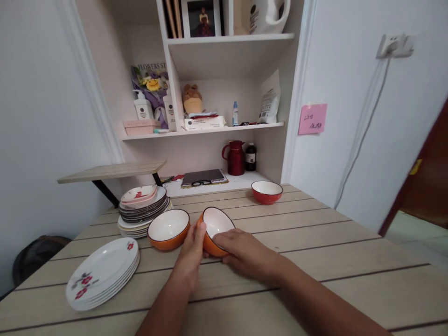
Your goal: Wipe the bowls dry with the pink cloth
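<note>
Between my two hands is an orange bowl point(217, 221) with a white inside and a dark rim, tilted over the table. My left hand point(192, 247) grips its left side, thumb at the rim. On its right side, my right hand point(248, 252) is closed with the thumb over the rim; the fingers underneath are partly hidden. A second orange bowl point(169, 226) stands upright just left of my left hand. Farther off at the right rests a red bowl point(267, 191), white inside.
Oval white plates point(105, 270) with red flowers are stacked at the left. Behind them rises a pile of mixed plates point(144, 212) topped by a pink dish point(139, 193). A small raised shelf point(112, 171) stands back left. The cabinet holds a red jug point(235, 158) and a laptop point(203, 177).
</note>
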A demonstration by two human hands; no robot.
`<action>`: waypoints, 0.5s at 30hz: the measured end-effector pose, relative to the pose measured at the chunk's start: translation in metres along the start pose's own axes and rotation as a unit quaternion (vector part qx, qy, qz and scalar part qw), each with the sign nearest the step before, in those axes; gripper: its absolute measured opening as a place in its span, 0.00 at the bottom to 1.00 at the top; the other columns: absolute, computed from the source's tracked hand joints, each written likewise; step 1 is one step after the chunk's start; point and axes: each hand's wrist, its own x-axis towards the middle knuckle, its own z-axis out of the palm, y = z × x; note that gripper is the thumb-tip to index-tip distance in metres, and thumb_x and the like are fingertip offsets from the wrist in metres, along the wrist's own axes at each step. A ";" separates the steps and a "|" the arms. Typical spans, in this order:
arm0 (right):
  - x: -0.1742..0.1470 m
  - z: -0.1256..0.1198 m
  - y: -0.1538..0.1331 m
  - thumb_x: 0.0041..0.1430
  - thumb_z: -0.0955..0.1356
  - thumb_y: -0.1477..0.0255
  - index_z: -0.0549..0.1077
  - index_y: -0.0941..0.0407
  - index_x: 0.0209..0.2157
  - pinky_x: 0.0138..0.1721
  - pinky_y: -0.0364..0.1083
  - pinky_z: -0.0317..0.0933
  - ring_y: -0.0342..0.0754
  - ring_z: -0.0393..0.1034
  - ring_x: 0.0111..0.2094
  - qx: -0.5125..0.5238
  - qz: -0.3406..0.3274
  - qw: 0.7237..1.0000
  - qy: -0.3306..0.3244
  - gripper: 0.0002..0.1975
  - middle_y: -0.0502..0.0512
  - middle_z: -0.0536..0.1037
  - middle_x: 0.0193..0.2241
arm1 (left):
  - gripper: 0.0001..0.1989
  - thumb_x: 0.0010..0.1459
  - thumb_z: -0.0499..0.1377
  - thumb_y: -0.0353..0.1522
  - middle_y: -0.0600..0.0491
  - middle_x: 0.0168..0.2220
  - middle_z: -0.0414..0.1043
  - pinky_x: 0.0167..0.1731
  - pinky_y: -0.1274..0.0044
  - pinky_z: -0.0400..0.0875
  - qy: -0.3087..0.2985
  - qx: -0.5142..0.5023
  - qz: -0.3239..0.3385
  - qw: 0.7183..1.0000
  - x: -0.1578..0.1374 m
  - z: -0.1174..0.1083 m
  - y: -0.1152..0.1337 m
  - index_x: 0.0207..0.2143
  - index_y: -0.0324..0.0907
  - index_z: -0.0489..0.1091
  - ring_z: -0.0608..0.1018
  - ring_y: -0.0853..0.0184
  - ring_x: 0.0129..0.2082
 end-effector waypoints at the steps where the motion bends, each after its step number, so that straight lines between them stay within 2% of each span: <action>1: 0.000 0.001 -0.001 0.58 0.68 0.80 0.71 0.51 0.44 0.50 0.50 0.61 0.51 0.73 0.44 0.002 0.009 1.000 0.003 0.13 0.51 0.80 0.44 | 0.38 0.58 0.59 0.61 0.45 0.52 0.76 0.32 0.75 0.70 -0.009 0.005 0.001 1.000 0.000 0.001 0.000 0.60 0.47 0.68 0.78 0.58 0.45; 3: 0.001 0.003 -0.005 0.58 0.69 0.79 0.72 0.51 0.43 0.48 0.49 0.62 0.52 0.73 0.44 0.025 0.029 0.999 0.015 0.12 0.51 0.81 0.44 | 0.40 0.58 0.60 0.61 0.43 0.56 0.74 0.35 0.73 0.73 -0.022 0.014 0.015 1.000 -0.002 0.003 0.001 0.64 0.47 0.65 0.78 0.55 0.48; 5: 0.001 0.005 -0.008 0.58 0.70 0.78 0.71 0.51 0.45 0.46 0.48 0.62 0.52 0.74 0.44 0.068 0.056 0.995 0.036 0.14 0.52 0.81 0.45 | 0.41 0.57 0.64 0.58 0.43 0.61 0.71 0.44 0.71 0.74 -0.026 0.016 0.037 0.999 -0.003 0.005 0.002 0.66 0.47 0.63 0.76 0.53 0.57; 7: 0.002 0.005 -0.011 0.59 0.71 0.77 0.71 0.51 0.48 0.44 0.47 0.63 0.52 0.75 0.43 0.105 0.081 0.990 0.053 0.16 0.53 0.81 0.45 | 0.41 0.55 0.68 0.53 0.43 0.64 0.68 0.56 0.71 0.69 -0.023 0.013 0.054 0.998 -0.005 0.007 0.004 0.65 0.46 0.63 0.70 0.53 0.64; 9: 0.002 0.003 -0.013 0.59 0.71 0.77 0.71 0.51 0.49 0.45 0.48 0.64 0.52 0.75 0.44 0.121 0.081 0.988 0.055 0.17 0.53 0.82 0.46 | 0.39 0.55 0.69 0.51 0.43 0.64 0.69 0.61 0.71 0.64 -0.020 0.012 0.065 0.998 -0.006 0.008 0.005 0.64 0.45 0.65 0.68 0.54 0.66; 11: 0.002 -0.001 -0.011 0.58 0.72 0.76 0.71 0.51 0.50 0.47 0.48 0.64 0.53 0.75 0.45 0.117 0.065 0.990 0.040 0.18 0.53 0.81 0.47 | 0.37 0.56 0.68 0.51 0.43 0.61 0.71 0.58 0.70 0.67 -0.019 0.013 0.066 0.998 -0.006 0.008 0.005 0.63 0.45 0.66 0.71 0.53 0.63; 13: 0.001 -0.005 -0.006 0.56 0.74 0.76 0.72 0.51 0.49 0.48 0.49 0.64 0.54 0.74 0.47 0.096 0.051 0.994 0.012 0.19 0.53 0.81 0.48 | 0.38 0.55 0.68 0.52 0.43 0.59 0.73 0.49 0.71 0.73 -0.014 0.015 0.052 0.998 -0.006 0.009 0.006 0.61 0.44 0.67 0.75 0.52 0.58; 15: 0.000 -0.008 0.001 0.54 0.76 0.75 0.73 0.51 0.49 0.51 0.51 0.63 0.55 0.73 0.49 0.064 0.043 0.997 -0.019 0.22 0.54 0.79 0.50 | 0.39 0.52 0.68 0.54 0.42 0.57 0.75 0.40 0.73 0.75 -0.005 0.019 0.031 0.999 -0.005 0.009 0.006 0.60 0.43 0.69 0.78 0.51 0.53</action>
